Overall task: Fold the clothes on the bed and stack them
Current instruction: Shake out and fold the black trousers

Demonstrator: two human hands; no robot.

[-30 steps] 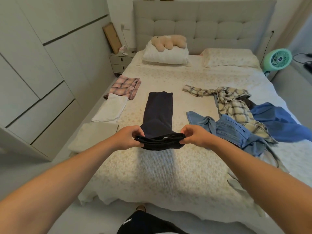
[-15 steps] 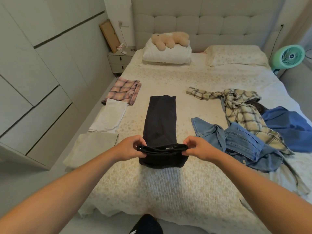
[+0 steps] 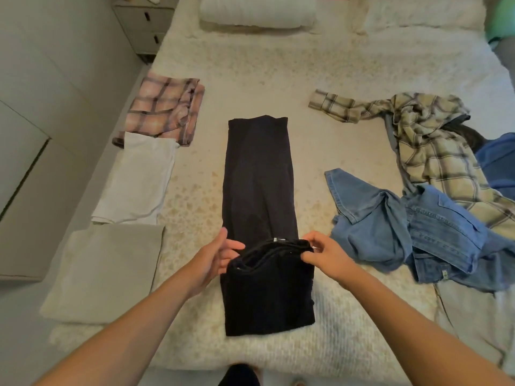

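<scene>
- Bed [image 3: 278,79]: covered in a pale patterned spread, clothes laid out across it.
- Dark trousers [image 3: 259,176]: lying lengthwise down the middle of the bed, near end doubled back over itself, the folded part nearest the foot edge.
- Left hand [image 3: 214,259]: at the left corner of the folded end, fingers mostly straight and spread, thumb against the cloth; touching rather than gripping.
- Right hand [image 3: 323,253]: fingers curled, pinching the right corner of the folded end, lifted slightly off the lower layer.
- Folded row along the left edge of the bed: pink plaid garment [image 3: 164,110] farthest, white garment [image 3: 139,182] next and overlapping its near edge, beige garment [image 3: 106,274] nearest.
- Unfolded heap on the right side: cream plaid shirt [image 3: 426,146] with one sleeve stretched toward the middle, denim jeans [image 3: 412,227] crumpled below it, blue garment [image 3: 498,162] at the far right edge, partly cut off by the frame.
- Heap well apart from the dark trousers; jeans' nearest edge just beside the right hand.
- White pillow [image 3: 256,12] at the head of the bed.
- Nightstand [image 3: 142,20] beside the bed's top left corner.
</scene>
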